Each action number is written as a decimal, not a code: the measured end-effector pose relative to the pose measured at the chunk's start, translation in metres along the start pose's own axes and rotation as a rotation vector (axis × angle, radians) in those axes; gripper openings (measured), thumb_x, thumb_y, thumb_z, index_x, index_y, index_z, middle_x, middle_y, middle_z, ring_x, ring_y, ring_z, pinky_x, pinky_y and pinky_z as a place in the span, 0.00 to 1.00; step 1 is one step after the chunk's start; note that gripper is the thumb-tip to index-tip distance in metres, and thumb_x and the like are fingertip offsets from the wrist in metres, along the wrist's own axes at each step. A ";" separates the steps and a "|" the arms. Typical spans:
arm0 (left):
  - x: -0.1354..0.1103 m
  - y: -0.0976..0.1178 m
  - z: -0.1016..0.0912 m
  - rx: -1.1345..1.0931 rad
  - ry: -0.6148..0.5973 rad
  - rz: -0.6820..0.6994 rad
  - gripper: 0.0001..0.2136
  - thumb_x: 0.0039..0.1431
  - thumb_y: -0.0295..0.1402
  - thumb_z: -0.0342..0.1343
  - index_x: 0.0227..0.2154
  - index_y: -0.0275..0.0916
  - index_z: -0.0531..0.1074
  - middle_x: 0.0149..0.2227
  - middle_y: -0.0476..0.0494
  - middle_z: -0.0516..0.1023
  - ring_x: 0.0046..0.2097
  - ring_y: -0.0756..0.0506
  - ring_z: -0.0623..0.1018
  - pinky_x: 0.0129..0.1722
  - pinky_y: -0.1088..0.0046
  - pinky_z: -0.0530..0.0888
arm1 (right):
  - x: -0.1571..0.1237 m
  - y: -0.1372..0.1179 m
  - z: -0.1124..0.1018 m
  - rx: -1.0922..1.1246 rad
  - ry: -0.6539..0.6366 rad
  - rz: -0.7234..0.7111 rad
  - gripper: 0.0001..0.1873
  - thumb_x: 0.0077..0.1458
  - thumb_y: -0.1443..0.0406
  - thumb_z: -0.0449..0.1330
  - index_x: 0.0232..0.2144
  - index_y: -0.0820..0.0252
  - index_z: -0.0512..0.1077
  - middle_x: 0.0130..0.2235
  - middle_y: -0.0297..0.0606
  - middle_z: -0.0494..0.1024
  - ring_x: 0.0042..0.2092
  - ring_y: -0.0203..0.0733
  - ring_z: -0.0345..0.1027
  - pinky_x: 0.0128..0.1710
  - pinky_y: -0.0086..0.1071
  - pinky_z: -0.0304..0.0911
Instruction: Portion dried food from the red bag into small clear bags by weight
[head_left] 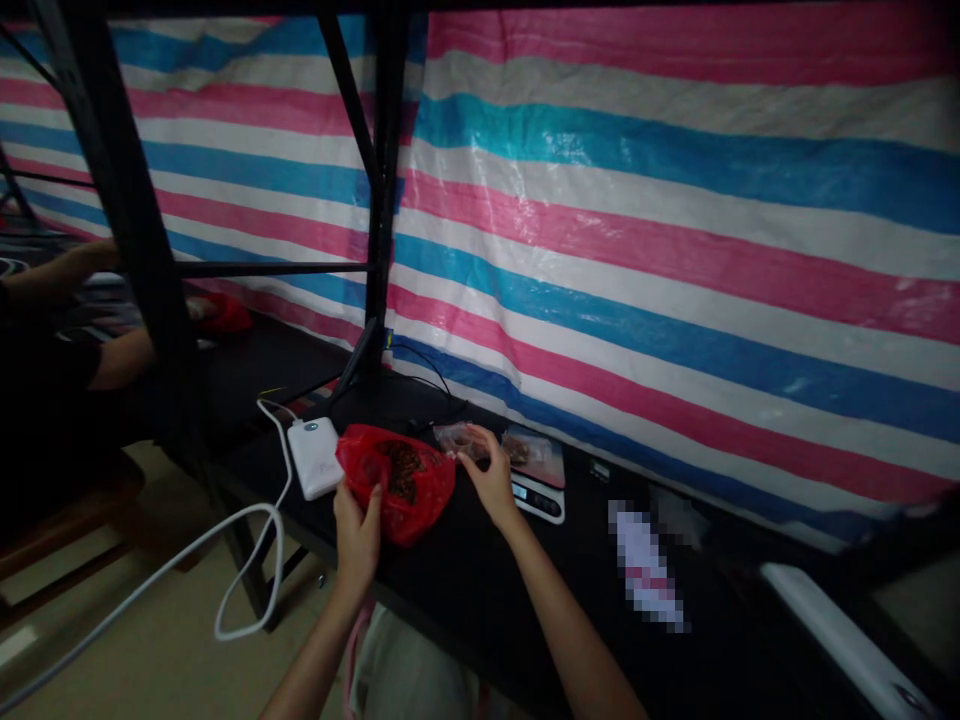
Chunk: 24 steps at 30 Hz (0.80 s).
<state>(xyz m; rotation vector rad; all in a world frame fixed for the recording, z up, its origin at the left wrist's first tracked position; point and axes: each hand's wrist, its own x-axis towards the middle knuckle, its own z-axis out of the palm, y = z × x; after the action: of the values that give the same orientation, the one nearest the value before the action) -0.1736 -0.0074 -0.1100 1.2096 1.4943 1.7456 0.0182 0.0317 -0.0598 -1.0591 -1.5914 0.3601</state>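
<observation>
A red plastic bag (439, 490) stands with its mouth spread on the black tabletop, dark brown granular bits (405, 472) inside it. My left hand (358, 530) grips the near left side of this bag, thumb over its edge. To the right, my right hand (491, 482) pinches a small clear plastic bag (452, 437) between thumb and fingers; its contents are hard to make out. Just beyond that hand is a small digital scale (551, 505) with a lit display. On the scale rests another clear bag (517, 447) with brown pieces in it.
Left of the red bag lies a white power bank (313, 458) with a white cable (274, 540) looping off the table. A black metal post (382, 200) rises behind. Striped sheeting (675, 250) backs the table. Another person's arm (127, 358) reaches in at far left.
</observation>
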 end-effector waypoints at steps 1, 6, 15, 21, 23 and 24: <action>-0.006 0.006 -0.001 0.060 0.058 0.050 0.25 0.52 0.38 0.50 0.52 0.34 0.56 0.52 0.36 0.61 0.55 0.39 0.59 0.55 0.60 0.54 | 0.000 0.004 -0.013 -0.027 0.063 0.005 0.21 0.47 0.67 0.56 0.46 0.59 0.63 0.46 0.41 0.70 0.46 0.41 0.65 0.47 0.39 0.59; -0.033 0.053 0.021 0.166 0.278 0.357 0.25 0.52 0.31 0.50 0.54 0.38 0.53 0.58 0.38 0.53 0.58 0.40 0.54 0.57 0.59 0.48 | 0.000 0.035 -0.079 -0.101 0.442 0.066 0.26 0.46 0.64 0.57 0.49 0.59 0.57 0.45 0.43 0.70 0.45 0.41 0.65 0.43 0.38 0.61; -0.043 0.112 0.142 -0.055 -0.848 0.544 0.09 0.54 0.28 0.46 0.33 0.40 0.71 0.36 0.43 0.72 0.42 0.44 0.69 0.45 0.66 0.63 | -0.009 0.066 -0.122 -0.170 0.742 0.122 0.29 0.46 0.61 0.57 0.50 0.58 0.54 0.44 0.45 0.69 0.43 0.41 0.65 0.38 0.36 0.62; -0.131 0.082 0.139 -0.260 -1.147 0.244 0.15 0.57 0.30 0.43 0.46 0.41 0.67 0.52 0.40 0.64 0.54 0.45 0.63 0.54 0.65 0.59 | -0.011 0.078 -0.128 -0.083 0.824 0.173 0.27 0.46 0.60 0.57 0.49 0.58 0.55 0.45 0.45 0.69 0.42 0.40 0.66 0.38 0.34 0.62; -0.150 0.068 0.132 -0.240 -1.187 0.193 0.19 0.57 0.30 0.44 0.53 0.42 0.60 0.58 0.42 0.56 0.59 0.45 0.56 0.58 0.63 0.53 | -0.012 0.084 -0.130 -0.061 0.841 0.204 0.27 0.46 0.60 0.57 0.48 0.59 0.56 0.45 0.45 0.69 0.42 0.40 0.66 0.37 0.33 0.62; -0.157 0.062 0.129 -0.226 -1.197 0.173 0.21 0.57 0.30 0.44 0.54 0.43 0.57 0.59 0.43 0.53 0.60 0.45 0.55 0.59 0.62 0.51 | -0.013 0.087 -0.132 -0.051 0.854 0.220 0.26 0.45 0.59 0.57 0.48 0.59 0.56 0.44 0.45 0.69 0.42 0.40 0.66 0.37 0.33 0.62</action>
<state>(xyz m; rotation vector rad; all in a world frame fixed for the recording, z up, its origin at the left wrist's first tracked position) 0.0199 -0.0942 -0.0972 1.7847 0.4704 0.8542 0.1739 0.0298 -0.0880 -1.2093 -0.7281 -0.0093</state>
